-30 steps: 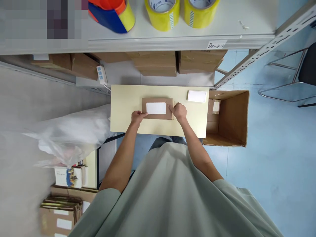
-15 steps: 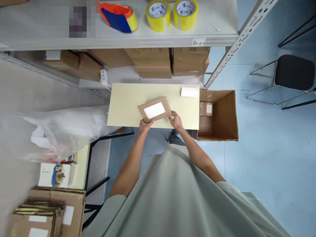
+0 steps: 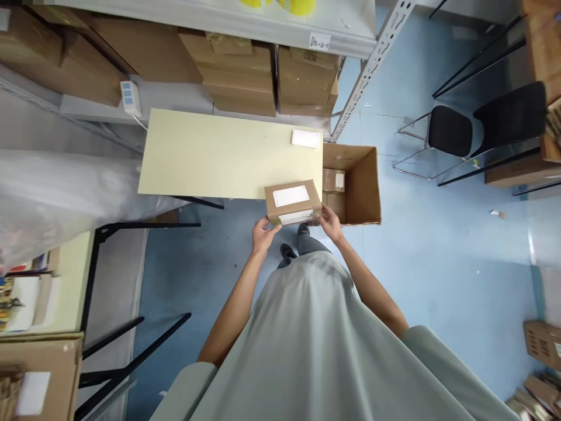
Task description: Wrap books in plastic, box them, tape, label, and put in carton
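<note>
A brown cardboard box (image 3: 272,202) with a white label on its top is held between my two hands, over the front edge of the pale yellow table (image 3: 210,155). White also shows on its near side. My left hand (image 3: 263,235) grips the near left corner, thumb along the lower edge. At the near right corner my right hand (image 3: 329,221) is closed on the same box. Just right of it stands a large open carton (image 3: 363,187) with smaller taped boxes (image 3: 334,180) inside. A stack of white labels (image 3: 305,138) lies at the table's far right corner.
Shelving with cardboard boxes (image 3: 239,79) and a power strip (image 3: 131,98) stands behind the table. Its perforated upright (image 3: 370,61) rises beside the carton. A plastic-wrapped bundle (image 3: 79,187) is at left, above black table legs (image 3: 131,362). A black chair (image 3: 449,131) stands at right.
Both hands have lifted the box off the table and brought it right and nearer to me, tilting it so its near side shows. My view has turned to the right.
</note>
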Demonstrator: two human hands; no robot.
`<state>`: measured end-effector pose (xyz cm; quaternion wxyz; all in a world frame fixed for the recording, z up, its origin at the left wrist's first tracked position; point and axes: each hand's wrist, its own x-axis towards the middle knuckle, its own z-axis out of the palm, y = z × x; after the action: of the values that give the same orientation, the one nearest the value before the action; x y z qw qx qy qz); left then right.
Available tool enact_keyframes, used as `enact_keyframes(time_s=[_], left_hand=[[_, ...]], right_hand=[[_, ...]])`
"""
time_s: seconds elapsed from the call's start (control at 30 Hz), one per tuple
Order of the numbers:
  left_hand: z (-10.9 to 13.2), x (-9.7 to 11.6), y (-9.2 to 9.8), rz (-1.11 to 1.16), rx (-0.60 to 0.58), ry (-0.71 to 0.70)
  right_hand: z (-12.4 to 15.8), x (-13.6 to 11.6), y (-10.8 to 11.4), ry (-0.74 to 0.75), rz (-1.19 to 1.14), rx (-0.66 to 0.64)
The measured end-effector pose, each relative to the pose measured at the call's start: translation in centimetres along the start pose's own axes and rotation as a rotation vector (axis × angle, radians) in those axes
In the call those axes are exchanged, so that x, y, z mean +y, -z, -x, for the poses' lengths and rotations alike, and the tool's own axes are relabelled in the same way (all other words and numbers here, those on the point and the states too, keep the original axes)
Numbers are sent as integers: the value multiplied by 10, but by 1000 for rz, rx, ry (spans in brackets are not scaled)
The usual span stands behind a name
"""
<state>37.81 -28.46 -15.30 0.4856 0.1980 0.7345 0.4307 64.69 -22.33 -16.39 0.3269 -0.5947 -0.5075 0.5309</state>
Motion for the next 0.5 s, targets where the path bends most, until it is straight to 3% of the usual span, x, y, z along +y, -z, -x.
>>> enact_keyframes(time_s=[0.13,0.23,0.37,0.5], left_hand=[[34,-8,-14,15,-163,-26],[54,-6,-37,33,-237,5],[69,4,-85,29,-308,75],[70,18,-143,-35,-320,149]], right_hand=[[32,1,45,-26,-102,93],[49,2,78,-60,-121,156],[60,10,119,-112,-92,229],[50,29,160,-137,-73,267]])
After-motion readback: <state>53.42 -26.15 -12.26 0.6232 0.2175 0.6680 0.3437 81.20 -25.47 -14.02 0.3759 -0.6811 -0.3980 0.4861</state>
